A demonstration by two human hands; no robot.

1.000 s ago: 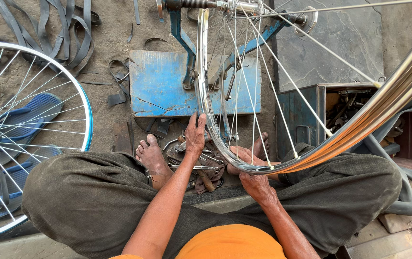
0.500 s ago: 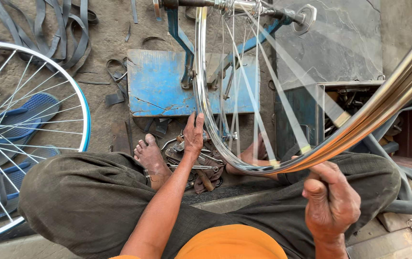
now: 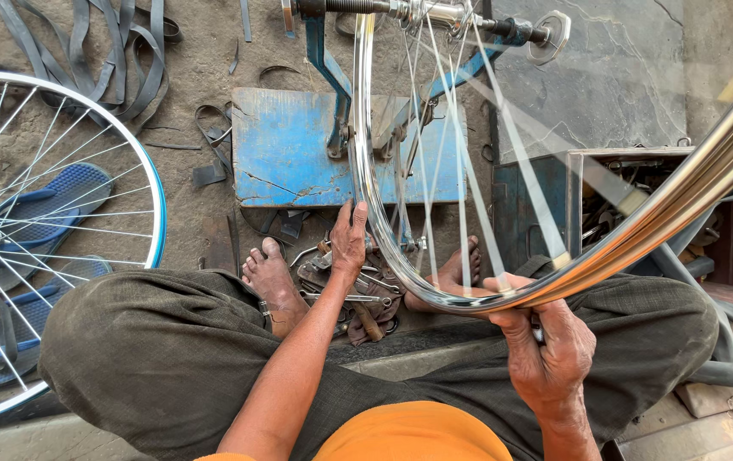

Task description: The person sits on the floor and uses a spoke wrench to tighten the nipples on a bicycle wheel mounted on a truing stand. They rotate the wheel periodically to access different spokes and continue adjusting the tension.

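Head view: chrome wheel rim (image 3: 401, 265) sits upright in blue truing stand (image 3: 332, 94), near centre. Left hand (image 3: 349, 239) fingers rest flat on rim, steadying it. Right hand (image 3: 550, 350) fingers curled at a spoke, probably gripping a small tool; partly hidden.

Two bicycle wheels: chrome wheel (image 3: 401, 256) on stand, blue-rimmed wheel (image 3: 59, 248) left | two blue sandals (image 3: 51, 205) | two hands (image 3: 349, 239) | two bare feet (image 3: 271, 282)

Spokes (image 3: 503, 162) blur toward twelve o'clock, the right hand (image 3: 550, 350) hides its small tool, the second wheel (image 3: 34, 239) is cropped at nine.
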